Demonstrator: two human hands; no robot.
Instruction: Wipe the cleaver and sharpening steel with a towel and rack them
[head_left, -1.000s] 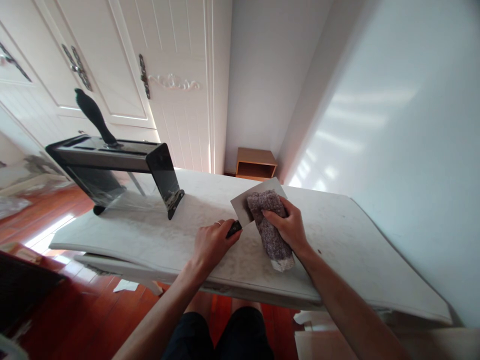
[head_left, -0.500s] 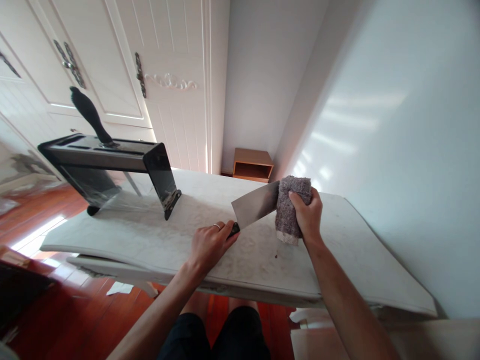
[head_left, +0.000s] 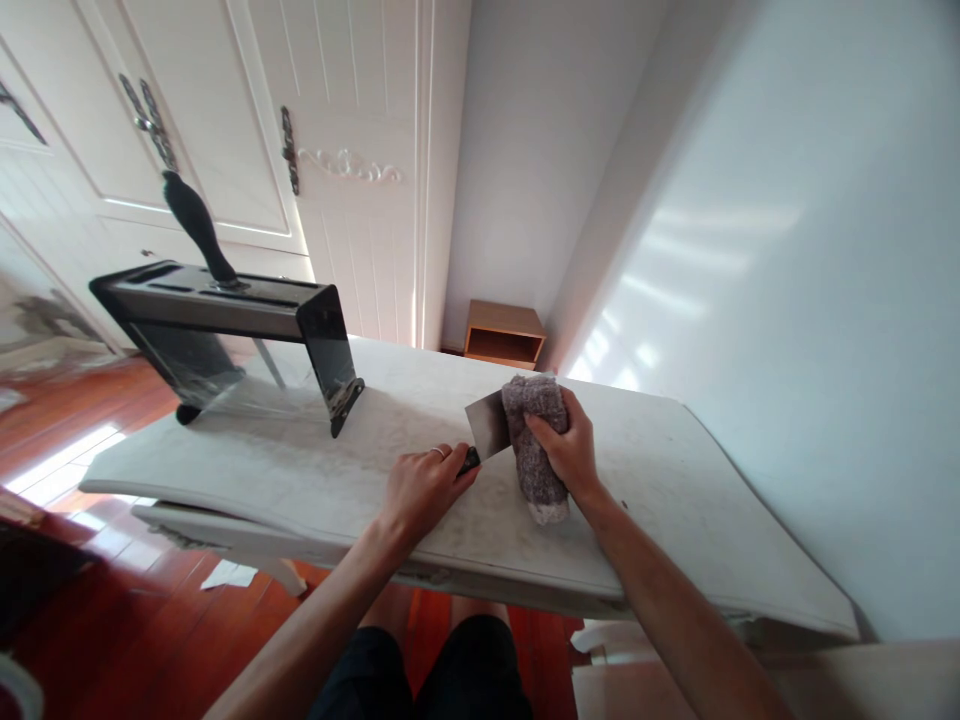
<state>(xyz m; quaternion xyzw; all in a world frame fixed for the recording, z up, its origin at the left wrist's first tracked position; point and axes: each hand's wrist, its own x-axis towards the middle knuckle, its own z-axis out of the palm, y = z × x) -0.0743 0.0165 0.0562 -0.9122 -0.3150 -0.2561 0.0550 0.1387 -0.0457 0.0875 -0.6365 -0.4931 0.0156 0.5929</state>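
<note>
My left hand (head_left: 426,487), with a ring on one finger, is closed round the black handle of a cleaver (head_left: 488,427). The wide metal blade points right, above the white tabletop. Folded over the blade is a greyish-purple cloth (head_left: 537,450) with a pale lower edge. My right hand (head_left: 568,447) grips this cloth, its thumb pressed on the near face. Most of the blade is hidden by the cloth; only the part near the handle shows.
A black knife block-like frame (head_left: 225,300) with clear sides and an upright black handle (head_left: 196,225) stands on the left of the white table (head_left: 660,470). Behind are white cupboards (head_left: 360,230) and a small wooden box shelf (head_left: 505,325). A wall (head_left: 825,330) borders the right.
My right hand has slid the cloth left along the blade, towards the handle, covering more of it. My left hand keeps its hold on the cleaver. The view has shifted slightly.
</note>
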